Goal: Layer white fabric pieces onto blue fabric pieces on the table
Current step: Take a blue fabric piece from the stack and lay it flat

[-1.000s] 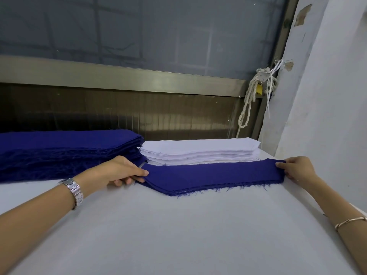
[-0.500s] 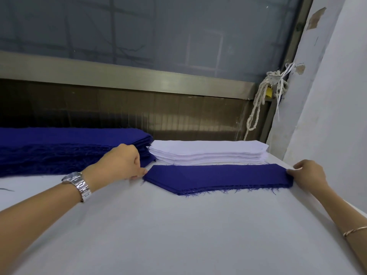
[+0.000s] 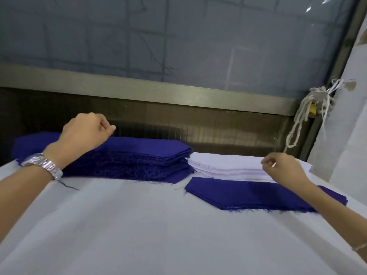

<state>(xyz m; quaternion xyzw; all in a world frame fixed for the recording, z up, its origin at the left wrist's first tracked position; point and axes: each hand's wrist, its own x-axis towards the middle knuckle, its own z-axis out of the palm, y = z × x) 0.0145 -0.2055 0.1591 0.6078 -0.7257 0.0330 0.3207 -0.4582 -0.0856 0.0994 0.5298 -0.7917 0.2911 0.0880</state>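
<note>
On the white table [image 3: 139, 235], at about ten o'clock, a left hand [image 3: 87, 133] hangs over the blue stack [image 3: 127, 155] and is clear of it. The fingers are curled into a loose fist with the thumb against the forefinger, and I see nothing in them. A metal watch [image 3: 42, 165] sits on that wrist, and the forearm passes in front of the stack's left end. The stack is thick and frayed along its near edge. A loose dark thread [image 3: 69, 186] lies on the table just in front of it, near nine o'clock.

The stack's right end comes close to the corner of the white stack [image 3: 224, 165] at one o'clock, which is lower, neat and set toward the table's far edge. Just in front of the white stack, toward two o'clock, a thin blue pile [image 3: 248, 195] lies flat. Its left end is angled, its near edge is frayed, its far edge runs along the foot of the white stack, and its top face shows plain blue.

The right hand [image 3: 284, 169] is over the right part of the white stack, with the fingers bent and the thumb and forefinger tips close together. I cannot tell whether they pinch the top sheet. Its forearm crosses the blue pile's right end. Beyond it, at two o'clock, a knotted rope [image 3: 303, 120] hangs beside the wall [image 3: 347, 135].
</note>
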